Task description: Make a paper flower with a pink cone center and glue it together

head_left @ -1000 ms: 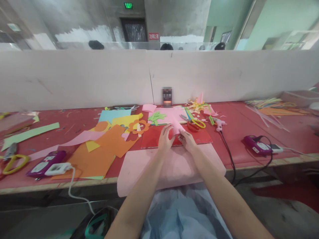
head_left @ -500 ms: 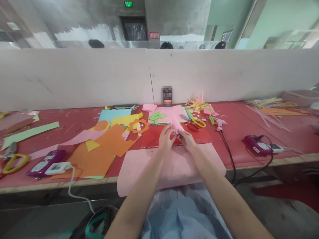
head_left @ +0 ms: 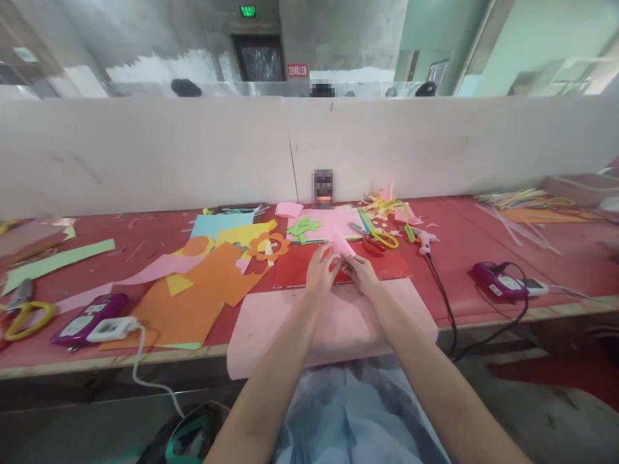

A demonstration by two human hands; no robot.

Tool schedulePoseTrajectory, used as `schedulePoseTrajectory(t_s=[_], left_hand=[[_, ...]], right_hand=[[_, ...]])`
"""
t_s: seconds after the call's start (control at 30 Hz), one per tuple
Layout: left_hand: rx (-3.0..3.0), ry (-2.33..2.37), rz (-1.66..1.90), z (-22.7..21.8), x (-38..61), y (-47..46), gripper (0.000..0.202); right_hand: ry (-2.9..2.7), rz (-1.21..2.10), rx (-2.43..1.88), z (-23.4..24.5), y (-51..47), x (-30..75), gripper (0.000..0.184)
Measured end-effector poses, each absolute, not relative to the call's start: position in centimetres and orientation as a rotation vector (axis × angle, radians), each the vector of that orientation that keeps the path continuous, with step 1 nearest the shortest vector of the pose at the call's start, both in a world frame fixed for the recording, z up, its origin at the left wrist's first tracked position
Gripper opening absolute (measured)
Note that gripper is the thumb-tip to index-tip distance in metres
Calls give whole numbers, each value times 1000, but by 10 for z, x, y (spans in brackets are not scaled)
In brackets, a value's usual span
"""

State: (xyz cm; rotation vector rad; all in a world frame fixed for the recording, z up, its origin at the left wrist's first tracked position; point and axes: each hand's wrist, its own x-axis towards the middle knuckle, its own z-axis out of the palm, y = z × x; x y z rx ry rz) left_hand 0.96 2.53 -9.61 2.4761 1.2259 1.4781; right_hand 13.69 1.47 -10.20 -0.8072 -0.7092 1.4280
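Observation:
Between my hands is a small pink paper cone (head_left: 341, 242), its narrow end pointing up and away from me. My right hand (head_left: 360, 270) pinches its lower edge, fingers closed. Curled at the cone's other side, my left hand (head_left: 322, 268) has thumb and fingers touching its near edge. Both hands are over a red board (head_left: 290, 265), which lies partly on a large pink sheet (head_left: 333, 322) that curls over the table's front edge. Just beyond the hands lie green paper pieces (head_left: 304, 227) and scissors with yellow and red handles (head_left: 384, 240).
Orange sheets (head_left: 178, 312) and an orange paper flower (head_left: 269, 246) lie to the left. A pink glue gun (head_left: 426, 241) with a black cord is on the right. Purple power units (head_left: 499, 281) sit at both sides. A white partition (head_left: 193, 151) closes off the back.
My hands stay at nearly the same place around the pink paper cone. The cone looks tilted slightly, with small finger shifts at its lower edge.

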Motion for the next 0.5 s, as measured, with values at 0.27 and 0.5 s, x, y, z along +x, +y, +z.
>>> schedulePoseTrajectory(t_s=[0.27, 0.5], left_hand=[[2474, 1259, 1494, -97, 10, 27, 7], [2460, 1304, 1497, -99, 9, 26, 8]], right_hand=[[-735, 1410, -816, -104, 16, 137, 25], [-766, 1381, -832, -104, 16, 134, 25]])
